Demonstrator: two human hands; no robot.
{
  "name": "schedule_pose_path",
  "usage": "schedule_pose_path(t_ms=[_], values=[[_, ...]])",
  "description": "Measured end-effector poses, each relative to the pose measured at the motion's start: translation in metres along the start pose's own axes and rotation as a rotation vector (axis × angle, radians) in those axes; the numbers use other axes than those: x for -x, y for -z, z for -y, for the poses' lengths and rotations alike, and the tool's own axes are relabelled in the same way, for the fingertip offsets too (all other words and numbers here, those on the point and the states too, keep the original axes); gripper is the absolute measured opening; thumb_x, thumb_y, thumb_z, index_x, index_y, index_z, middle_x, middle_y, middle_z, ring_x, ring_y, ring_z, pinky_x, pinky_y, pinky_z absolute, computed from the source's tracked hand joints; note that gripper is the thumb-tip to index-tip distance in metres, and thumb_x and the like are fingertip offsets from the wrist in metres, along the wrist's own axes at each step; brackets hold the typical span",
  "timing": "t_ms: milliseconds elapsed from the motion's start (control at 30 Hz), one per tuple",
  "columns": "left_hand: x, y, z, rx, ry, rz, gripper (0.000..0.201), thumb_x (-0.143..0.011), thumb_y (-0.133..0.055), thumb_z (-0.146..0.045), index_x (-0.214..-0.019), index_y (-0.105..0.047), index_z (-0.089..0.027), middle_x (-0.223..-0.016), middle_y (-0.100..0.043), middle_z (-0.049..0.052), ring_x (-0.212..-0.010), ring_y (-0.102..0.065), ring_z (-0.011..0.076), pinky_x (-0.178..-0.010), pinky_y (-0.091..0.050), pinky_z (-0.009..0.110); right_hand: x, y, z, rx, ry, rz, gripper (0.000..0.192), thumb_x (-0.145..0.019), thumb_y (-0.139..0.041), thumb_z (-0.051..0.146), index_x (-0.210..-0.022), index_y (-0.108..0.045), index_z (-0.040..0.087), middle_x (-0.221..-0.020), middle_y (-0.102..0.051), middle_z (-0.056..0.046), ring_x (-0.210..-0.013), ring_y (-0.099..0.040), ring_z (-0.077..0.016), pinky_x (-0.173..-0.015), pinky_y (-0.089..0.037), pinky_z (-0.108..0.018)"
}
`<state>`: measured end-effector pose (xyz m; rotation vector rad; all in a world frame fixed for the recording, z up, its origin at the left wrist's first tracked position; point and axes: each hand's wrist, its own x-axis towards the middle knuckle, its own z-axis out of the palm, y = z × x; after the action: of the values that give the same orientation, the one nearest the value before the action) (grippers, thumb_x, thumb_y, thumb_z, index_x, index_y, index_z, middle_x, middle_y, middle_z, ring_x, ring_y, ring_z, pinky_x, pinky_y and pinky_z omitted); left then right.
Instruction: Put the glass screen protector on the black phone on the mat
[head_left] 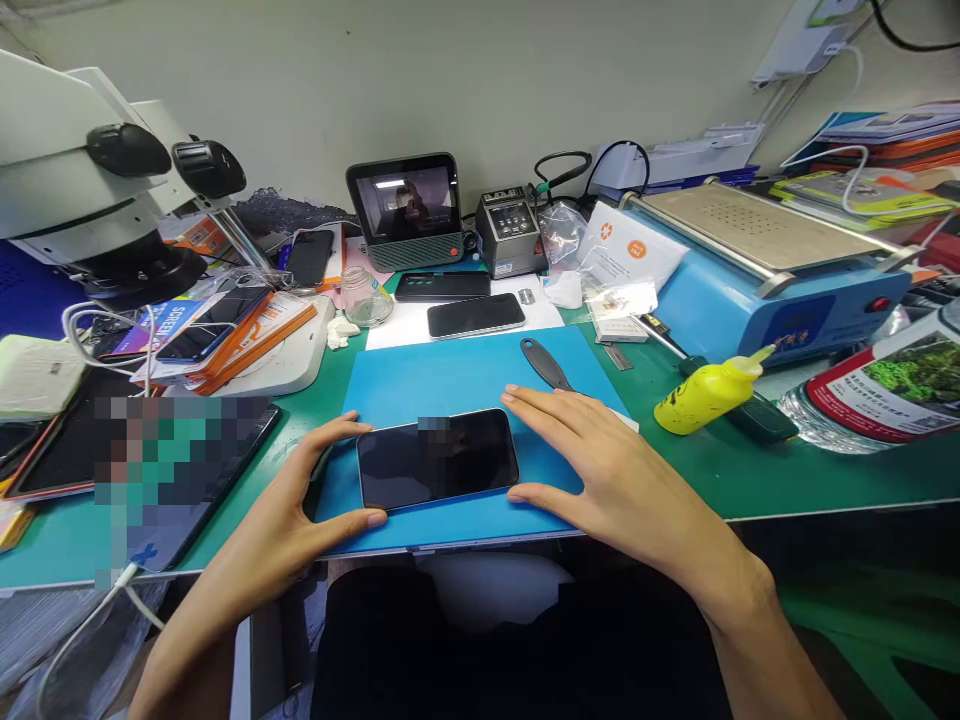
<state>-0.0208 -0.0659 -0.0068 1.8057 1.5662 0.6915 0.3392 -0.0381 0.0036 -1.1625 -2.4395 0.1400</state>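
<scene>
A smartphone (439, 470) with a dark, glossy screen lies face up on a blue mat (420, 370), sideways to me. My left hand (300, 495) frames its left end, thumb at the lower corner and forefinger by the upper corner. Thumb and fingers are apart. At the right end my right hand (600, 455) is spread, fingertips close to the edge; I cannot tell whether they touch it. Just beyond that hand lies a tool with a dark grey handle (545, 362), its far part hidden under the fingers.
Two more phones, one grey-rimmed (476, 315), lie behind the mat near a glass jar (365, 297). A smart display (409, 210) stands at the back. To the right are a yellow bottle (701, 397), a blue heating plate machine (787, 300) and a water bottle (885, 385). A microscope (97, 190) overhangs the left.
</scene>
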Motion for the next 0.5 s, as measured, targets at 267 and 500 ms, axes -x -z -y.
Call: schedule_pose_path(t_ms=[267, 500], values=[[0.0, 0.0, -0.009, -0.006, -0.077, -0.028, 0.066, -0.091, -0.084, -0.05, -0.148, -0.051, -0.042, -0.17, -0.044, 0.003, -0.163, -0.035, 0.0312, -0.134, -0.027, 0.058, -0.001, -0.006, -0.006, 0.004, -0.001, -0.049, 0.074, -0.1, -0.069, 0.057, -0.164, -0.047, 0.028, -0.164, -0.058, -0.008, -0.147, -0.058, -0.0359, -0.124, -0.048, -0.056], [0.002, -0.003, -0.007, 0.05, -0.072, -0.049, 0.073, -0.09, -0.085, -0.044, -0.151, -0.046, -0.041, -0.16, -0.052, 0.003, -0.156, -0.046, 0.0281, -0.131, -0.036, 0.049, 0.001, -0.014, -0.013, 0.051, 0.011, -0.076, 0.076, -0.102, -0.059, 0.065, -0.167, -0.041, 0.029, -0.167, -0.054, -0.006, -0.146, -0.058, -0.0367, -0.123, -0.048, -0.056]])
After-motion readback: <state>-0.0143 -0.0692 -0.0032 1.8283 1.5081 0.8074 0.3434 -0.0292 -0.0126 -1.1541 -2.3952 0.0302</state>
